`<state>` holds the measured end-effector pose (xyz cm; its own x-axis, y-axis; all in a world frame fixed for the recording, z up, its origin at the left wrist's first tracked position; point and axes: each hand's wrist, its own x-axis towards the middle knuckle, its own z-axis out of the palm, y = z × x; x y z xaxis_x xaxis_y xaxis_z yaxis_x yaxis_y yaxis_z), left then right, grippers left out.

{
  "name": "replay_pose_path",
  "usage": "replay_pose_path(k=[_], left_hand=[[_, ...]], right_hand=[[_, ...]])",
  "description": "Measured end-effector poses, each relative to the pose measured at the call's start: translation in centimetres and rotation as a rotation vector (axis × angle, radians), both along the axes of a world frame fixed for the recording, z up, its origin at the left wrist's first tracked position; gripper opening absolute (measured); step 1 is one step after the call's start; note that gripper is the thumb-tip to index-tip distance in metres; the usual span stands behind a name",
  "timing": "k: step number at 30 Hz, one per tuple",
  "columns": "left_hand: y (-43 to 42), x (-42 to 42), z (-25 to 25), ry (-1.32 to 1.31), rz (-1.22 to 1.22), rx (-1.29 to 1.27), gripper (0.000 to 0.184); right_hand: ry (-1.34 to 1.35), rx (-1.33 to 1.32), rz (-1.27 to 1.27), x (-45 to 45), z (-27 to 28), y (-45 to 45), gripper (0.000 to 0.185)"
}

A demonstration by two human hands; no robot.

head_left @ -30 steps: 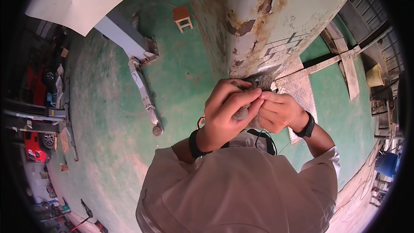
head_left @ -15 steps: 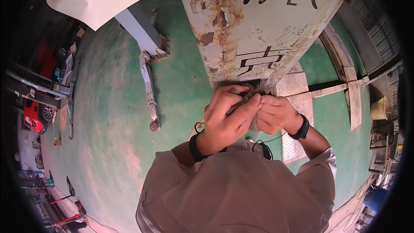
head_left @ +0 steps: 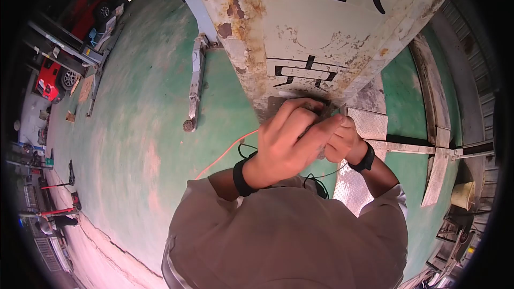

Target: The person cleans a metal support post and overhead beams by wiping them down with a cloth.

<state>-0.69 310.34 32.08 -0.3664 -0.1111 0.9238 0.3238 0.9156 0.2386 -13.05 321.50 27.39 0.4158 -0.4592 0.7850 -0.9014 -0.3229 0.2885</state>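
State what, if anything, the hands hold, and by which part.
The left hand and right hand appear to hold a greyish bundle, probably cloth; they cover most of it, so the gripped part cannot be told.

Two hands [head_left: 284, 142], two black wristbands [head_left: 243, 179], one grey cloth [head_left: 321, 153], one peeling column [head_left: 308, 37] and one orange cable [head_left: 227, 151] show.

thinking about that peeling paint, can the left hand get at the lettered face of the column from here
Likely yes: the left hand looks close to the column, and nothing visible blocks its lettered face, though whether they touch is unclear.
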Motion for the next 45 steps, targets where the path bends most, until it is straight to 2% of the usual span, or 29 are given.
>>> replay_pose_path(k=[7, 19, 32, 34, 40, 43, 45], left_hand=[[0.9, 0.4, 0.2, 0.015, 0.024, 0.003, 0.039], [-0.2, -0.7, 0.0, 0.09, -0.076, 0.04, 0.035], [-5.1, 2.6, -0.6, -0.085, -0.013, 0.085, 0.033], [-5.6, 2.5, -0.4, -0.117, -0.062, 0.103, 0.031], [-5.0, 1.2, -2.5, 0.112, -0.19, 0.073, 0.036], [-5.4, 1.5, -4.7, 0.186, -0.173, 0.019, 0.039], [-6.0, 3.1, -6.4, 0.109, -0.204, -0.029, 0.04]], right_hand=[[-0.017, 0.015, 0.077, -0.2, 0.7, 0.1, 0.019], [0.079, 0.001, -0.089, 0.0, 1.5, 0.3, 0.012], [0.18, 0.138, -0.102, 2.7, 3.5, -3.9, 0.012], [0.184, 0.162, -0.126, 2.7, 3.5, -3.9, 0.011], [0.168, 0.149, -0.281, 3.6, 2.1, -2.2, 0.012], [0.096, 0.075, -0.384, 4.1, 0.0, -2.5, 0.017], [0.04, 0.098, -0.463, 4.7, -1.9, -2.6, 0.017]])
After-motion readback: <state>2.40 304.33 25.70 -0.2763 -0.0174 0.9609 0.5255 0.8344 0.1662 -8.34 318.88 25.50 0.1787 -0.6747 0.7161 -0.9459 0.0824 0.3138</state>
